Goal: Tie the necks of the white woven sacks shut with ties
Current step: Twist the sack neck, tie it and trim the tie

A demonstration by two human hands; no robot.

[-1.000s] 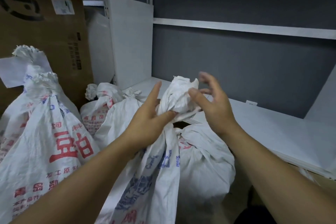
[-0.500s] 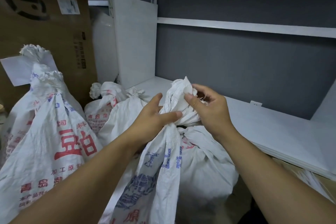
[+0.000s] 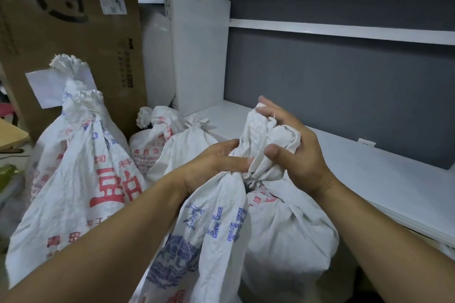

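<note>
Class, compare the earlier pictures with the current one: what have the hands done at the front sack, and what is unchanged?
The right hand was open a second ago, fingers spread beside the bunched top. It has since closed over the bunched top and now grips it. The left hand stayed gripping the neck just below. The tied sacks, cardboard box and shelf have not moved.
</note>
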